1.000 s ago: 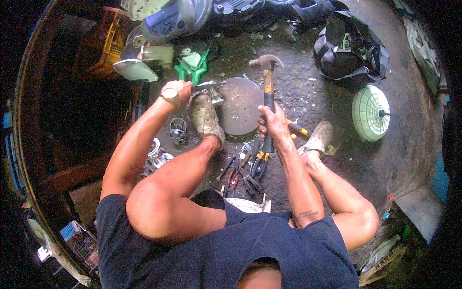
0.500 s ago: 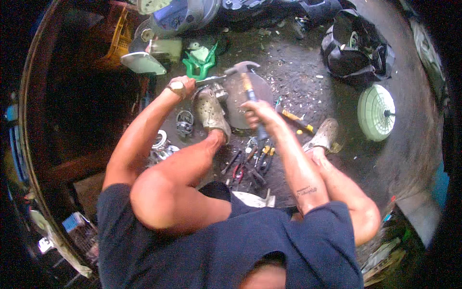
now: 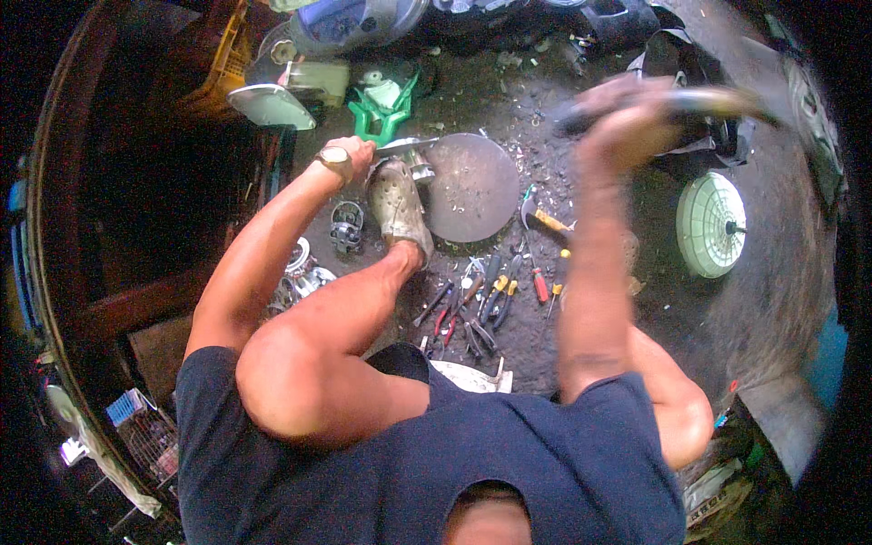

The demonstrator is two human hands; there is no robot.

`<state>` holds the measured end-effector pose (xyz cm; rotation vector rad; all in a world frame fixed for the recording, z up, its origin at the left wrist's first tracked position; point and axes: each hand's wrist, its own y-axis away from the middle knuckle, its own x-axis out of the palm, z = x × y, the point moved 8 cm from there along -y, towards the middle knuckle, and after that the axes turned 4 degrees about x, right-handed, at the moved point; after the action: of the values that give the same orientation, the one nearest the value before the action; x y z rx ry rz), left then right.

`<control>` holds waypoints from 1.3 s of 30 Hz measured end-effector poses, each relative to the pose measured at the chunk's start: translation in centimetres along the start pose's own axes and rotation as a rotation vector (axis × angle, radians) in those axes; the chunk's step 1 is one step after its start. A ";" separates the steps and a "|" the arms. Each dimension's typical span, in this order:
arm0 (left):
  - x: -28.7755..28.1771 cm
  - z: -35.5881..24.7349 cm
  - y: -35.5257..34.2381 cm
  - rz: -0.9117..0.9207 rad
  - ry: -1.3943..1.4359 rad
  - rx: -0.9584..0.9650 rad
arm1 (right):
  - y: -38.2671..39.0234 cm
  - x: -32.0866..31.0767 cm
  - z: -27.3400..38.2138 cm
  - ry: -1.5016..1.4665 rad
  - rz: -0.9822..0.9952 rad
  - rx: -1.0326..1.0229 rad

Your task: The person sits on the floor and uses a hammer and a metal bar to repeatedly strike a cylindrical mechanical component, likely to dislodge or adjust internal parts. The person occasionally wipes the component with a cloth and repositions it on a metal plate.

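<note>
My left hand point(image 3: 352, 154), with a watch at the wrist, grips a flat metal tool point(image 3: 405, 147) laid across a silver metal part point(image 3: 419, 169). My left clog point(image 3: 393, 202) presses beside that part. A round grey metal plate point(image 3: 470, 189) lies just right of it. My right hand point(image 3: 627, 127), smeared by motion, is raised at the upper right, gripping the blurred hammer point(image 3: 713, 102).
Pliers and screwdrivers point(image 3: 486, 300) lie scattered on the dark floor between my legs. A small metal housing point(image 3: 347, 227) sits left of the clog. Around the work are a green plastic frame point(image 3: 381, 113), a black bag point(image 3: 690, 64), a pale plastic disc point(image 3: 708, 222) and a yellow crate point(image 3: 227, 59).
The hammer swung in toward the metal tool, then rose quickly up and to the right with my right hand. My left hand has stayed in about the same place.
</note>
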<state>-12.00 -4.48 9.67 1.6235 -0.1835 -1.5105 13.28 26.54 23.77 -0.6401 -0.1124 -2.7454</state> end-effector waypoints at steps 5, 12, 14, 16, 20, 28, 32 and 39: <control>0.3 1.1 0.2 0.013 -0.135 -0.026 | 15.4 -4.8 -21.9 0.437 0.581 1.173; 2.3 4.9 2.6 -0.101 0.069 -0.064 | 11.4 -10.8 -17.7 0.560 0.237 0.856; 1.3 6.0 5.8 -0.181 0.222 -0.162 | 11.9 -12.2 -16.9 0.775 0.167 0.705; 3.9 9.8 8.2 -0.271 0.444 -0.223 | 13.6 -13.7 -18.3 0.993 0.158 0.580; 8.8 11.8 13.5 -0.492 0.683 -0.285 | 18.9 -17.1 -19.7 1.325 0.117 0.486; 28.6 11.0 15.8 -0.573 1.342 -0.475 | 23.1 -13.6 -20.0 1.826 0.445 0.383; 23.3 3.9 14.8 -0.481 1.841 -0.363 | 17.5 -2.8 -21.2 1.410 0.659 0.067; 23.8 3.0 9.3 -0.713 1.901 -0.527 | 13.5 14.4 -32.2 1.127 1.155 -0.024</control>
<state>-4.64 -26.62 -1.13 1.9957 1.7391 0.1748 -8.00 4.83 1.32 0.7057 0.4113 -1.5964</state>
